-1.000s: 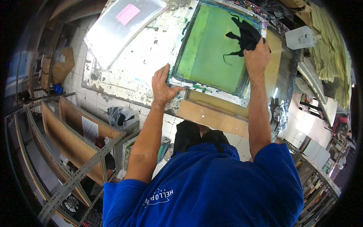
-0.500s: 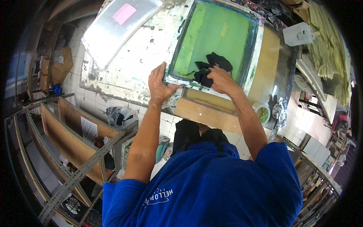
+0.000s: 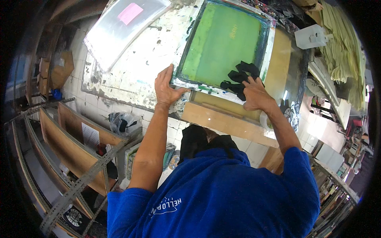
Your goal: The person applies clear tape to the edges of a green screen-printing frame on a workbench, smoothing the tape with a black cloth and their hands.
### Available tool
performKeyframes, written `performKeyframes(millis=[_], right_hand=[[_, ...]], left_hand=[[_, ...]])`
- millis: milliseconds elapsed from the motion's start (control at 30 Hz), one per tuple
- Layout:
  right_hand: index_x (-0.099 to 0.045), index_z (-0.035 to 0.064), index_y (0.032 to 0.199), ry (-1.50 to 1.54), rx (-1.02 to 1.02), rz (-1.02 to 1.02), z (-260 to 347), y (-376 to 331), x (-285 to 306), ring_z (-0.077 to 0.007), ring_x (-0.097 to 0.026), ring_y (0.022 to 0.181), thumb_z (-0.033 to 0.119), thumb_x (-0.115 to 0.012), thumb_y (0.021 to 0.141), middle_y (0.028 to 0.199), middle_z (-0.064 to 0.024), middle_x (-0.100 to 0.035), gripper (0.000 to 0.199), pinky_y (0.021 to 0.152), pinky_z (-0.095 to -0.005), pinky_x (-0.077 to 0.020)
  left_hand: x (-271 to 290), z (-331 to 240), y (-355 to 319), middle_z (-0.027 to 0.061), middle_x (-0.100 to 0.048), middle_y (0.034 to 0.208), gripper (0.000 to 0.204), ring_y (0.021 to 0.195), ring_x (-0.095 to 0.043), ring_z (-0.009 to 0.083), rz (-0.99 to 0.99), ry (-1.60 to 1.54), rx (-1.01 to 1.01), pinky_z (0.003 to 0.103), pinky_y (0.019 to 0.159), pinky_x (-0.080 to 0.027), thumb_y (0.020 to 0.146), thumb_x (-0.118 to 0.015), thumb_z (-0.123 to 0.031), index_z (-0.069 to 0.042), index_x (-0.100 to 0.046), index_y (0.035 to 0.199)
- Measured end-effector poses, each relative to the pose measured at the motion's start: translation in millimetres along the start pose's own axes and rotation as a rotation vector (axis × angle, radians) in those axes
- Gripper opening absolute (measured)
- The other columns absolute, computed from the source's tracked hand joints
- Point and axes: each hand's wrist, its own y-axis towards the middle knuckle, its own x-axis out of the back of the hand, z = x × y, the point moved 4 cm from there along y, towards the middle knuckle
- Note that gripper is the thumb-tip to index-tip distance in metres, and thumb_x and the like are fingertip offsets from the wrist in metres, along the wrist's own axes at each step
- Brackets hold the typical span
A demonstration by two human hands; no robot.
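A screen printing frame [image 3: 266,55] with green mesh and pale lettering lies on the paint-spattered table [image 3: 139,59]. At its near left corner rests my left hand [image 3: 166,88], fingers stretched out flat and thumb spread along the frame's near edge. My right hand [image 3: 257,94] is closed on a bunched black cloth [image 3: 242,75]. This cloth lies over the mesh's near right corner and hangs across the frame's near edge; part of it is hidden under my fingers.
Clear plastic sheets [image 3: 119,33] with a pink note [image 3: 130,14] lie at the table's far left. A wooden board [image 3: 226,121] runs along the near edge, close to a tape roll [image 3: 265,119]. A white plastic container [image 3: 310,37] stands far right. Metal-framed shelves [image 3: 75,190] are at left.
My right hand has moved right with the black cloth, from the mesh's near middle to the frame's near right corner. My left hand keeps its place.
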Motion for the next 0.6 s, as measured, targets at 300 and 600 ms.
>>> performKeyframes(millis=[300,600], right_hand=[[-0.065,-0.0184,0.09,0.66,-0.011,-0.162,38,68,-6,-0.0497,-0.048,0.126,0.017,-0.056,0.077,0.131,-0.0423,-0.049,0.039,0.111,-0.0466,-0.0368],[-0.067,-0.0154,0.094,0.622,-0.221,-0.009,11,36,-12,-0.0437,-0.041,0.135,0.014,-0.056,0.079,0.144,-0.0373,-0.04,0.034,0.116,-0.0418,-0.0322]], left_hand=[[0,0,0,0.0173,-0.061,0.124,0.111,0.114,-0.056,0.0351,0.0,0.008,-0.005,0.045,0.096,-0.044,0.045,-0.094,-0.042,0.001,-0.051,0.137],[2,2,0,0.0193,-0.062,0.121,0.113,0.11,-0.058,0.0363,-0.025,0.003,-0.019,0.045,0.095,-0.046,0.042,-0.095,-0.041,0.001,-0.051,0.138]])
